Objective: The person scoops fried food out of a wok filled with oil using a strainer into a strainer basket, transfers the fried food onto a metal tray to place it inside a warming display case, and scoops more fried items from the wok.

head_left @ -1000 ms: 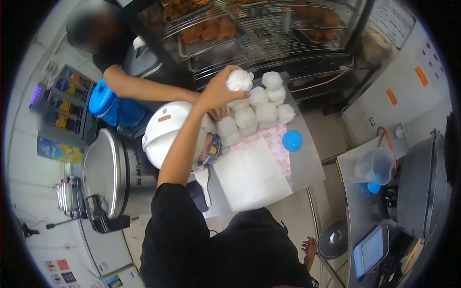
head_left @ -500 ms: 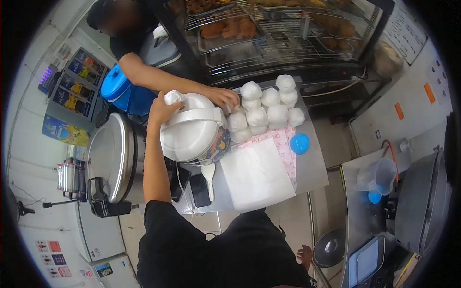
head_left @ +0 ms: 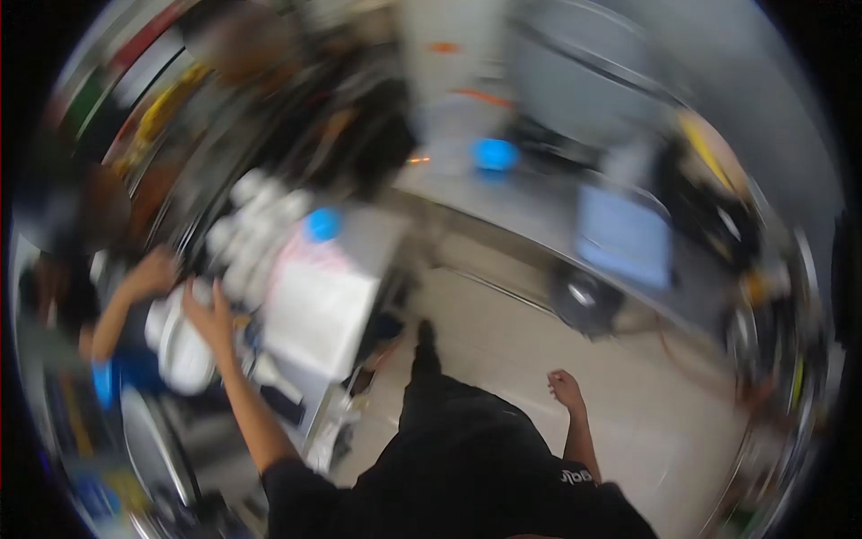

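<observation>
Motion blurs the view. At the left, my left hand [head_left: 210,316] reaches past the white-lidded cooker [head_left: 187,357], with a small white wrapped bundle [head_left: 203,289] between its thumb and fingers. Beside it, more white bundles [head_left: 247,235] stand grouped on the metal table [head_left: 370,235]. A stack of white paper sheets [head_left: 319,310] lies next to them, over pink printed paper. My right hand [head_left: 564,387] hangs away from the table over the floor, its fingers loosely apart and holding nothing.
Another person's hand [head_left: 154,274] is close to my left hand. A blue round object [head_left: 323,224] sits by the bundles, and a white paddle [head_left: 277,377] near the cooker. Across the tiled floor stands a second metal counter [head_left: 530,211] with a blue tray [head_left: 624,235].
The view has swung right, showing more floor and the second counter. My left hand has moved with the bundle from the cooker's lid towards the group. The other person's hand has drawn back from the bundles.
</observation>
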`<state>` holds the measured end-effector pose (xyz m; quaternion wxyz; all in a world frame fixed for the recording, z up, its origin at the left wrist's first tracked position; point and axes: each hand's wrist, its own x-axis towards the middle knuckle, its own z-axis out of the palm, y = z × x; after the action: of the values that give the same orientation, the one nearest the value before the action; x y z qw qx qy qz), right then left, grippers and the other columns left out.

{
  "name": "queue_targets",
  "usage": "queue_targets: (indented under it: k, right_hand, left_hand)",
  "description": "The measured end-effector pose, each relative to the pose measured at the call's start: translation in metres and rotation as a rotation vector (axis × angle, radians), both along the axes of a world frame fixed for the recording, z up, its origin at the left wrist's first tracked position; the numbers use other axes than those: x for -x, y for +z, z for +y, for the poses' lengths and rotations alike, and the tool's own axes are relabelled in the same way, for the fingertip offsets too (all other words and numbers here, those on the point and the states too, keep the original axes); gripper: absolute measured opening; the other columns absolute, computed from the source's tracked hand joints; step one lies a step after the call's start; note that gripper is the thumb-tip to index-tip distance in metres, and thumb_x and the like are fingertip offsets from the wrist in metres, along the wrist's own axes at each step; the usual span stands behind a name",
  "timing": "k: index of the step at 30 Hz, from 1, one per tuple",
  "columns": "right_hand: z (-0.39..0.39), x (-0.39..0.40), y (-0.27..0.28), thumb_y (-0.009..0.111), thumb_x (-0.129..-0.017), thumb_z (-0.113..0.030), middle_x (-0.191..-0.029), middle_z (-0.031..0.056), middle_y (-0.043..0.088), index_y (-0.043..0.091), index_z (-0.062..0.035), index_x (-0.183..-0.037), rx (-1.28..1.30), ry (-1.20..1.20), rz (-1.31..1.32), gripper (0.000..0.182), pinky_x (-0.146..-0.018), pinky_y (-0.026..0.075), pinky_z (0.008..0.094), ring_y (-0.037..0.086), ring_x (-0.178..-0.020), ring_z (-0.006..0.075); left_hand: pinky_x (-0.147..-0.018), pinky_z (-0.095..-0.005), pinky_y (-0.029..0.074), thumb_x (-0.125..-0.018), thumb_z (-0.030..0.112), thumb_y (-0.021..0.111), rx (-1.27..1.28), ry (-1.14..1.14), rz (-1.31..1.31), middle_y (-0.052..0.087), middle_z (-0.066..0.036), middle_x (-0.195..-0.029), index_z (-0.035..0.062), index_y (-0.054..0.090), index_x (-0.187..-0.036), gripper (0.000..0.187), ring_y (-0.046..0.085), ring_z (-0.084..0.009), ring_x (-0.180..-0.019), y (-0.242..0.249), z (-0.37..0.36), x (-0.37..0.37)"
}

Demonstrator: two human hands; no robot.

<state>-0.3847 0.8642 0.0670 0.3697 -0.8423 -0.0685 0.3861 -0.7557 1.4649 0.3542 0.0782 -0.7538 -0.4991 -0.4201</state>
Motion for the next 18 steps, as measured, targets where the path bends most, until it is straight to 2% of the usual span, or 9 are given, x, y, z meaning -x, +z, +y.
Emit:
queue_targets:
  k: [1,2,3,5,8,11,13,15,18]
  right_hand:
    - [-0.025,0.012,0.012,0.058,-0.089,-0.032,-0.079,0.0089,0.065,0.062,-0.0041,-0.103,-0.008,-0.042,-0.035,0.031,-0.058,0.050,0.0297,0.062,-0.065,0.0164]
    - [-0.056,0.019,0.009,0.059,-0.088,-0.032,-0.084,0.0136,0.066,0.063,-0.0033,-0.102,0.020,-0.055,-0.119,0.032,-0.065,0.051,0.0331,0.064,-0.072,0.0226]
    - [-0.082,0.026,0.000,0.060,-0.086,-0.032,-0.088,0.0183,0.067,0.064,-0.0025,-0.102,0.052,-0.056,-0.193,0.034,-0.072,0.051,0.0365,0.066,-0.080,0.0289]
    - [-0.133,0.040,0.015,0.060,-0.086,-0.034,-0.091,0.0200,0.067,0.065,-0.0037,-0.102,0.024,-0.174,-0.221,0.035,-0.077,0.050,0.0388,0.065,-0.085,0.0332]
    - [-0.194,0.049,0.064,0.059,-0.087,-0.034,-0.091,0.0174,0.066,0.064,-0.0046,-0.103,-0.031,-0.210,-0.264,0.034,-0.076,0.050,0.0371,0.064,-0.086,0.0295]
    - [-0.252,0.017,0.097,0.058,-0.089,-0.031,-0.090,0.0128,0.066,0.064,-0.0041,-0.104,-0.076,-0.236,-0.330,0.031,-0.075,0.049,0.0348,0.062,-0.082,0.0234]
    - [-0.281,-0.009,0.127,0.057,-0.089,-0.030,-0.091,0.0119,0.066,0.062,-0.0047,-0.107,-0.126,-0.349,-0.388,0.031,-0.075,0.049,0.0343,0.062,-0.082,0.0223]
    - [-0.310,-0.037,0.160,0.057,-0.090,-0.029,-0.090,0.0106,0.065,0.061,-0.0056,-0.109,-0.150,-0.434,-0.374,0.031,-0.074,0.049,0.0337,0.062,-0.081,0.0206]
    - [-0.380,-0.077,0.166,0.056,-0.090,-0.028,-0.088,0.0087,0.064,0.060,-0.0058,-0.112,-0.160,-0.571,-0.348,0.031,-0.071,0.049,0.0330,0.061,-0.079,0.0181]
  left_hand:
    - [-0.100,-0.0441,0.035,-0.085,0.027,0.065,0.085,-0.125,-0.024,0.051,-0.024,-0.121,-0.0034,0.050,-0.123,0.051,0.046,-0.0383,-0.115,-0.014,-0.015,-0.026]
    - [-0.098,-0.0448,0.037,-0.086,0.025,0.065,0.075,-0.148,0.128,0.051,-0.024,-0.119,-0.0026,0.050,-0.123,0.049,0.047,-0.0396,-0.113,-0.026,-0.031,-0.054]
    - [-0.095,-0.0455,0.038,-0.085,0.024,0.065,0.102,-0.230,0.117,0.051,-0.024,-0.118,-0.0009,0.050,-0.122,0.047,0.047,-0.0407,-0.111,-0.029,-0.060,-0.098]
    - [-0.094,-0.0432,0.039,-0.085,0.020,0.065,0.303,-0.494,0.163,0.050,-0.022,-0.117,0.0013,0.050,-0.122,0.044,0.049,-0.0373,-0.110,-0.056,-0.096,-0.164]
    - [-0.094,-0.0404,0.039,-0.080,0.014,0.068,0.401,-0.982,0.269,0.052,-0.018,-0.114,0.0023,0.051,-0.121,0.045,0.050,-0.0339,-0.107,-0.061,-0.178,-0.262]
    - [-0.093,-0.0372,0.042,-0.079,0.018,0.070,0.522,-1.364,0.452,0.054,-0.015,-0.116,0.0061,0.053,-0.119,0.045,0.052,-0.0297,-0.107,-0.072,-0.263,-0.360]
    - [-0.090,-0.0365,0.044,-0.082,0.024,0.070,0.975,-1.498,0.787,0.055,-0.014,-0.118,0.0090,0.052,-0.122,0.046,0.055,-0.0264,-0.104,-0.056,-0.347,-0.419]
    - [-0.088,-0.0370,0.046,-0.084,0.030,0.068,1.176,-1.603,1.077,0.055,-0.013,-0.119,0.0123,0.050,-0.127,0.049,0.056,-0.0240,-0.103,-0.046,-0.428,-0.471]
    - [-0.089,-0.0374,0.046,-0.085,0.034,0.067,1.172,-1.863,1.242,0.055,-0.014,-0.120,0.0135,0.048,-0.130,0.052,0.056,-0.0241,-0.105,-0.057,-0.540,-0.550]
